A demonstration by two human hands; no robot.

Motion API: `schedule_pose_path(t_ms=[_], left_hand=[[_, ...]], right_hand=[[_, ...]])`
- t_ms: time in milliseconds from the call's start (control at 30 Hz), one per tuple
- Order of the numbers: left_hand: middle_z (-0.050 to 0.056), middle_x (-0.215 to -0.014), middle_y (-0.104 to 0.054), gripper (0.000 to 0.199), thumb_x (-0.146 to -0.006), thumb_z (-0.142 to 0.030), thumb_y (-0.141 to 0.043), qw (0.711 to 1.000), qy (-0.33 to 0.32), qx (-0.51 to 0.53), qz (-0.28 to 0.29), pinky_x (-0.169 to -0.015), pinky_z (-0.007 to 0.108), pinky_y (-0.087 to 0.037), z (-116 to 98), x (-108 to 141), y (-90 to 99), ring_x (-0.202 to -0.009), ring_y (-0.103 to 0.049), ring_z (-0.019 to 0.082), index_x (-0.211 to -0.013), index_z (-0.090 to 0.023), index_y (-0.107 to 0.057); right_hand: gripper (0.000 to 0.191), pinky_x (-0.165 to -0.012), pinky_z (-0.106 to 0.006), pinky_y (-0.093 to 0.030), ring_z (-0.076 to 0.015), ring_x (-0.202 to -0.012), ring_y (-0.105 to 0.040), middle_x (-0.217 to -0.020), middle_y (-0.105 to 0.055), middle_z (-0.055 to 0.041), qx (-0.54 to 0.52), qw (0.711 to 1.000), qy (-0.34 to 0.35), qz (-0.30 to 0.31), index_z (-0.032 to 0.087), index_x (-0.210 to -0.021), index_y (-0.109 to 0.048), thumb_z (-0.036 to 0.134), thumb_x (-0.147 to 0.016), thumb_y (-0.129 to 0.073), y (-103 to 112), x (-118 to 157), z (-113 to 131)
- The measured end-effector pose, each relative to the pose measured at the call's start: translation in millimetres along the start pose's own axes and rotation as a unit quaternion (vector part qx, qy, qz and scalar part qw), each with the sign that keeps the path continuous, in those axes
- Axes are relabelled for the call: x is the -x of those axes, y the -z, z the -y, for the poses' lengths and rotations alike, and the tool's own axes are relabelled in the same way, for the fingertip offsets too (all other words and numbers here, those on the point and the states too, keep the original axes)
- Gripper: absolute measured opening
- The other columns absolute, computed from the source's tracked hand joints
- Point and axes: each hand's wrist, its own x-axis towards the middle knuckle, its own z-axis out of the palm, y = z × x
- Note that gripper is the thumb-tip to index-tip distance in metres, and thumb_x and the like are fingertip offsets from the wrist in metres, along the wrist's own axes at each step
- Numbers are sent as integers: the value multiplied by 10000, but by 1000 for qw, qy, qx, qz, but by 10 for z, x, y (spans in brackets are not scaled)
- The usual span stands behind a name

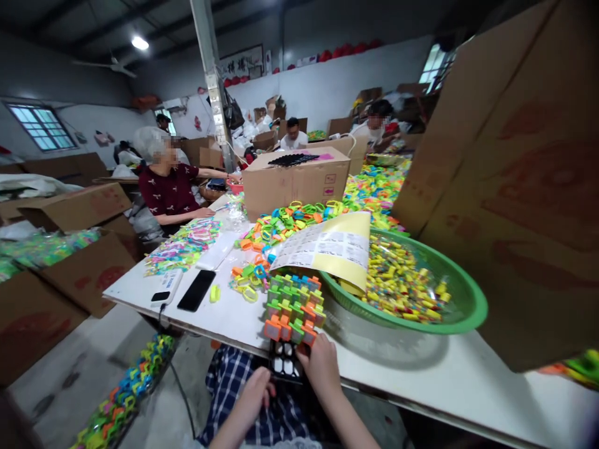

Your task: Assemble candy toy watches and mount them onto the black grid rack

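Note:
A black tray [284,362] juts over the table's near edge above my lap. Rows of small plastic toy watches [292,305] in green, orange, yellow and blue stand upright in its far part. Its near cells show white. My right hand [322,368] grips the tray's right side, its fingers close to an orange watch in the front row. At the near left, my left hand [255,396] is closed with curled fingers, just off the tray; whatever it holds, if anything, is hidden.
Right of the tray stands a green basket [475,305] of small yellow packed pieces, with a label sheet [327,246] over its rim. Loose watches [299,215] are heaped behind. A phone [196,290] lies left. Tall cardboard [505,187] blocks the right; a co-worker [171,187] sits far left.

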Motion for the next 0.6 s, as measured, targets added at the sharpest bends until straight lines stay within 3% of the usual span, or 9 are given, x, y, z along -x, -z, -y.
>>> schedule_pose_path(t_ms=[33,100,233,300,400,500,600], left_hand=[[-23,-501,-526,728,-476,-879,-478,999,-27,-42,1,-448,246,-306,-55,-7,112,-394,-370,99,-662,-181,-568],[-15,-534,-527,652,-633,-812,-430,983,-136,-118,-47,-563,278,-410,-229,-75,381,-515,-482,148,-720,-190,-605],[74,-835,-661,414,-832,-517,-376,909,-287,-290,-87,-779,349,-465,-778,-471,794,-798,-604,230,-835,-188,-627],[109,-967,-667,336,-844,-355,-371,834,-364,-404,-95,-860,387,-439,-1032,-734,814,-931,-588,260,-929,-176,-642],[109,-1235,-592,407,-800,-165,-384,742,-392,-531,-116,-921,424,-400,-1211,-1068,693,-1103,-516,287,-1149,-184,-593],[109,-1259,-579,458,-783,-114,-376,703,-403,-577,-98,-929,407,-397,-1160,-1299,606,-1114,-509,281,-1200,-168,-558],[148,-1162,-614,387,-809,-192,-357,699,-419,-568,-112,-884,390,-425,-1071,-1420,625,-1037,-548,283,-1117,-136,-585]], right_hand=[[127,-716,-316,-344,-251,-852,-522,-836,-636,-82,-4,1000,2,1,168,-833,-647,121,-745,-569,12,13,-7],[180,-735,-322,-353,-250,-872,-517,-898,-639,-81,-5,1000,3,-3,183,-879,-657,114,-739,-567,46,32,-12],[302,-771,-335,-370,-257,-913,-509,-996,-637,-72,-15,1000,-16,-7,221,-928,-681,87,-669,-603,126,10,44],[347,-793,-335,-372,-259,-946,-516,-997,-650,-55,-37,999,-28,9,233,-941,-687,76,-639,-617,156,-22,84],[350,-821,-334,-366,-260,-989,-518,-1010,-662,-35,-45,998,-46,29,249,-939,-694,96,-630,-636,188,-58,125],[336,-815,-319,-363,-247,-992,-517,-1010,-660,-15,-32,997,-54,39,272,-938,-692,124,-641,-638,193,-66,146],[305,-797,-311,-368,-237,-970,-514,-999,-645,-13,-11,997,-61,46,266,-926,-679,126,-662,-616,174,-50,162]])
